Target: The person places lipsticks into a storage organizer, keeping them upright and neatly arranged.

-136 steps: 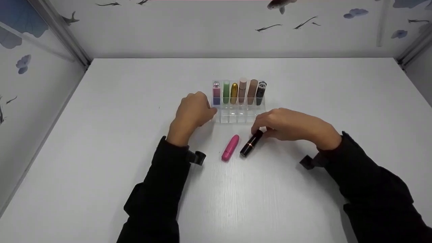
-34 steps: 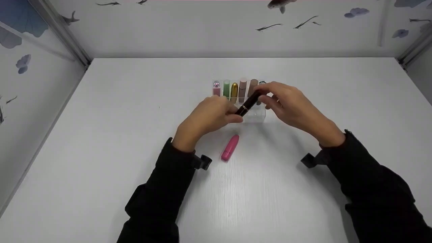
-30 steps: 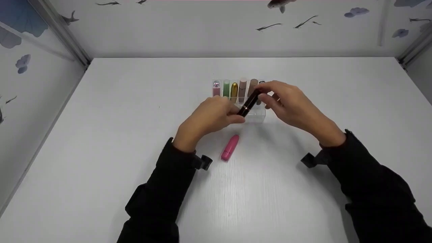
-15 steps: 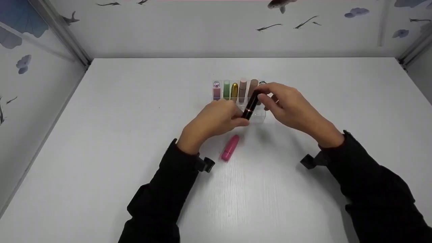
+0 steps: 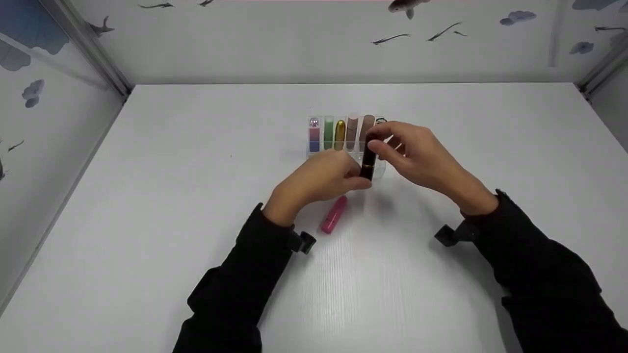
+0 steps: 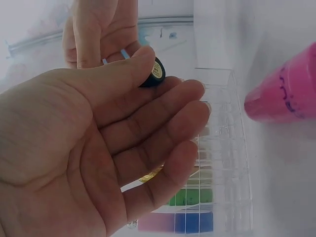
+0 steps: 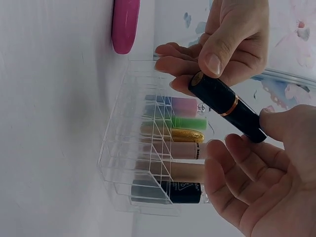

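A black lipstick (image 5: 368, 159) with a gold band is held nearly upright above the front of a clear lipstick organizer (image 7: 116, 143). My left hand (image 5: 326, 175) pinches its lower end between thumb and forefinger, other fingers loosely bent. At the top end, my right hand (image 5: 412, 152) grips it between thumb and fingers. The lower end, with a round label, shows in the left wrist view. On the table in front of the organizer lies a pink lipstick (image 5: 334, 214). Lipsticks stand in the organizer's back row, among them a green one (image 5: 328, 133) and a gold one (image 5: 340, 135).
The white table (image 5: 196, 171) runs back to a white panel (image 5: 294, 44) printed with fish and plants. Another panel (image 5: 49, 137) stands along the left side. Dark wrist cameras (image 5: 301, 242) sit on both sleeves.
The black lipstick was picked up from the table beside the pink one, and both hands took hold of it. Lately it has tilted toward upright as the left hand moved right and nearer.
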